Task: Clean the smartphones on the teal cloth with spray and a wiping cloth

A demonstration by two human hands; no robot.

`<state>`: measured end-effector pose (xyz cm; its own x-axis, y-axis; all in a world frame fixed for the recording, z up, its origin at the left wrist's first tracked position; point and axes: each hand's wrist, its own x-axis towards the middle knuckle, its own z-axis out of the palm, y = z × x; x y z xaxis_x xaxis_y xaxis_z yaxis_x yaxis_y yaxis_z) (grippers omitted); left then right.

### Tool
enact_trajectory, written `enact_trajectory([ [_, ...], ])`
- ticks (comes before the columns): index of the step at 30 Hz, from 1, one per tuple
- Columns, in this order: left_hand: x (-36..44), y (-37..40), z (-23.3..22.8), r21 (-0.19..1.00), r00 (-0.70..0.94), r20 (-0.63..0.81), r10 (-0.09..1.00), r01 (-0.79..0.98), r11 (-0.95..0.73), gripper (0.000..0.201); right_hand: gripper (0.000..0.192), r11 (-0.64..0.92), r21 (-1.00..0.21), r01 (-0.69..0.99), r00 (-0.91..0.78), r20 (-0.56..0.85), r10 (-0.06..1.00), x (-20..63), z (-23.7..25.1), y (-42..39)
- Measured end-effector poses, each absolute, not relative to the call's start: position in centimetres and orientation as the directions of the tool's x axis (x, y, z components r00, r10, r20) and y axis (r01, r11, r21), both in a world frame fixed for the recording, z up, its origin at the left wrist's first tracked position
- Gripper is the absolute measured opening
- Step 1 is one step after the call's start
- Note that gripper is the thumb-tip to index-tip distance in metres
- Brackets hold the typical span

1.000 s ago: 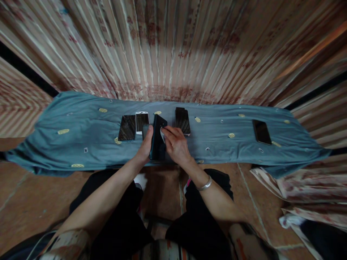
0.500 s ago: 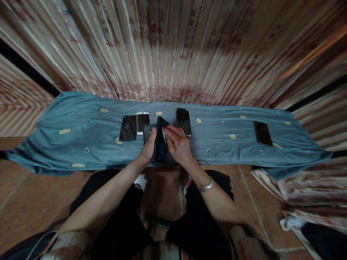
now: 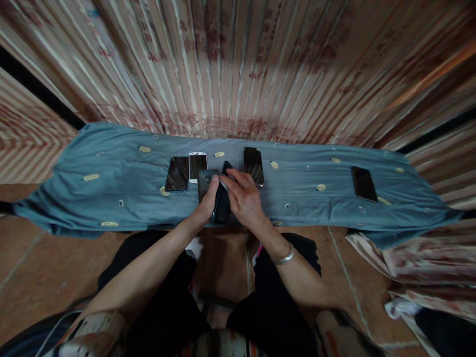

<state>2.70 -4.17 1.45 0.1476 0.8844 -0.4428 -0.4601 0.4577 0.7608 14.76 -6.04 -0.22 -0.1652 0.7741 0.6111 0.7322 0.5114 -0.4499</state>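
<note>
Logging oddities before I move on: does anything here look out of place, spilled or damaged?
One phone lies alone toward the right end of the blue cloth, away from the others. Nothing looks spilled; damage is hard to judge in this dimness.

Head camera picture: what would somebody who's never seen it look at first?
Probably the middle: the left hand holds a tilted dark phone while the right hand pinches a pale scrap against it. Maybe next, the patterned curtain rising behind the blue cloth, and a lone phone toward the cloth's right.

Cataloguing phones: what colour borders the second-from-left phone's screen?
White on that phone, in the head view.
</note>
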Motion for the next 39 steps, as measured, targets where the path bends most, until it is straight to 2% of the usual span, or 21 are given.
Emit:
enact_trajectory([
  [3, 2.5, -3.9, 1.0, 0.778, 0.132, -0.406, 0.904, -0.469, 0.418, 0.031, 0.042, 0.525, -0.441, 0.728, -0.195, 0.601, 0.775, 14.7, -0.1, -6.3],
  [9, 2.7, -4.1, 1.1, 0.733, 0.227, -0.453, 0.862, -0.455, 0.505, 0.038, 0.043, 0.508, -0.438, 0.742, -0.176, 0.604, 0.777, 15.2, -0.2, -6.2],
  [17, 2.2, -3.5, 1.3, 0.769, 0.180, -0.456, 0.872, -0.412, 0.488, 0.043, 0.041, 0.566, -0.426, 0.706, -0.227, 0.621, 0.751, 13.9, -0.2, -7.7],
  [22, 2.5, -3.5, 1.6, 0.778, 0.162, -0.453, 0.877, -0.409, 0.477, 0.044, 0.044, 0.536, -0.447, 0.716, -0.209, 0.595, 0.776, 13.9, -0.2, -7.7],
  [28, 2.1, -3.4, 2.0, 0.739, 0.264, -0.440, 0.858, -0.437, 0.513, 0.055, 0.044, 0.588, -0.415, 0.694, -0.270, 0.607, 0.748, 13.3, -0.2, -8.4],
  [34, 2.2, -3.3, 2.0, 0.756, 0.241, -0.414, 0.878, -0.447, 0.479, 0.048, 0.043, 0.600, -0.424, 0.678, -0.267, 0.618, 0.739, 13.4, 0.0, -8.4],
  [39, 2.0, -2.9, 1.1, 0.815, 0.198, -0.356, 0.913, -0.412, 0.407, 0.041, 0.043, 0.612, -0.415, 0.673, -0.286, 0.617, 0.733, 13.5, 0.2, -8.6],
])
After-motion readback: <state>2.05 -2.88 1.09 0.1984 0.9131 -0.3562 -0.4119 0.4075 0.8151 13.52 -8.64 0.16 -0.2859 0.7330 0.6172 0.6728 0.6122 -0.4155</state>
